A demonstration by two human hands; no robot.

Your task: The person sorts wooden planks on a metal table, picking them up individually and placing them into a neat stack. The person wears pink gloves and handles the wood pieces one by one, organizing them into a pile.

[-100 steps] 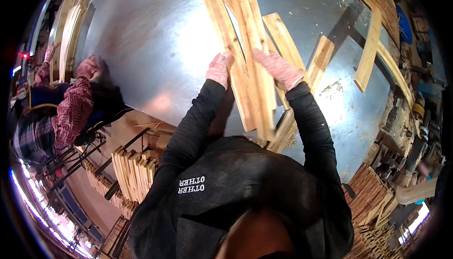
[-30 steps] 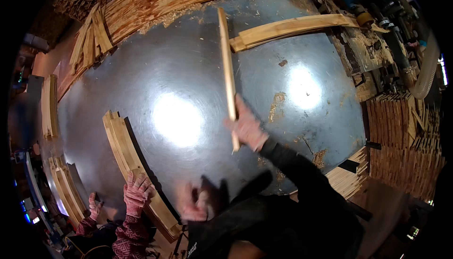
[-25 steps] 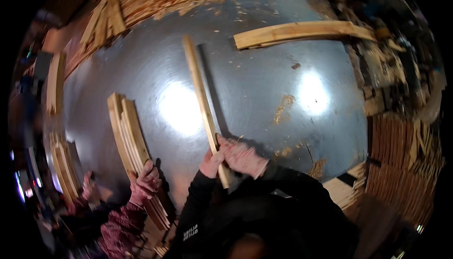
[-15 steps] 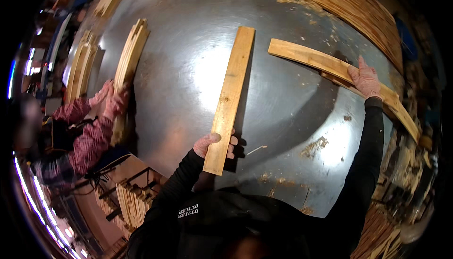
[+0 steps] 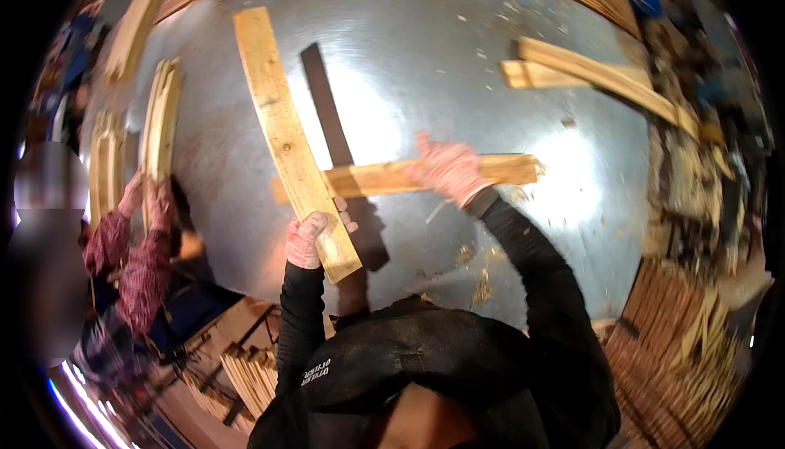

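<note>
My left hand [image 5: 307, 240], in a pinkish work glove, is closed around the near end of a pale wooden board [image 5: 286, 146]. That board is raised off the metal table and slants to the far left, its dark shadow falling beside it. My right hand [image 5: 450, 172], gloved alike, lies over a second wooden board [image 5: 368, 179] with the thumb side pointing away from me. This second board runs left to right and passes beneath the first one. The fingers of my right hand are partly hidden and slightly blurred.
Two more boards [image 5: 589, 77] lie crossed at the table's [image 5: 425, 56] far right. On the left a co-worker's gloved hands [image 5: 151, 204] hold a small stack of boards [image 5: 161, 122]. Another stack [image 5: 106, 159] lies beside it. Wood strips [image 5: 679, 351] are piled at the right; sawdust dots the table.
My right hand has come from the far-right boards to the middle and now has a board under it. My left hand's board has swung leftward. The whole view has also shifted.
</note>
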